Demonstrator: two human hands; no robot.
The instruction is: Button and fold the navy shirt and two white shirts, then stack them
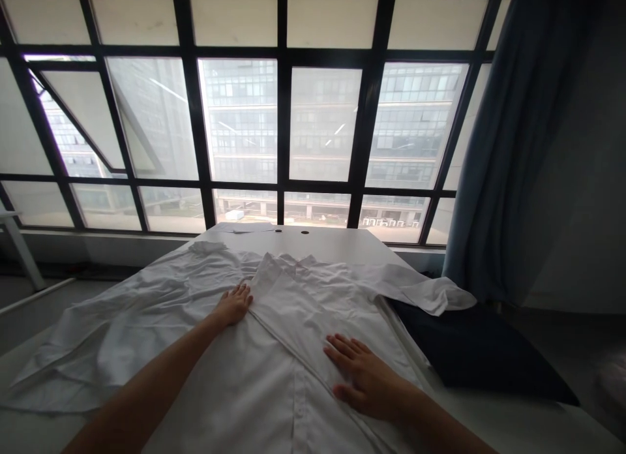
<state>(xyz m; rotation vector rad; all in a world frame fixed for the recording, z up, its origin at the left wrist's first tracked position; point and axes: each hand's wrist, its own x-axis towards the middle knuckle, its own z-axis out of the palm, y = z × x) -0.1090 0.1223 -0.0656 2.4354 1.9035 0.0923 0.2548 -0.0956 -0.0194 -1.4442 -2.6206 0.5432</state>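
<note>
A white shirt (274,382) lies spread over the white table, with a front placket and folded edges running down its middle. My left hand (235,304) rests palm down on the cloth beside a diagonal folded edge, fingers stretched forward and nothing held. Lower and to the right, my right hand (359,374) lies flat on the shirt with its fingers apart. One sleeve (415,287) reaches to the right, its end over a dark navy flat item (479,349). Wrinkled cloth (161,304) covers the left side.
The white table (337,240) runs toward a wide window, with two dark round holes near its far end. A blue curtain (493,167) hangs at the right. One window pane (81,115) is tilted at the left, above a white table leg (22,252).
</note>
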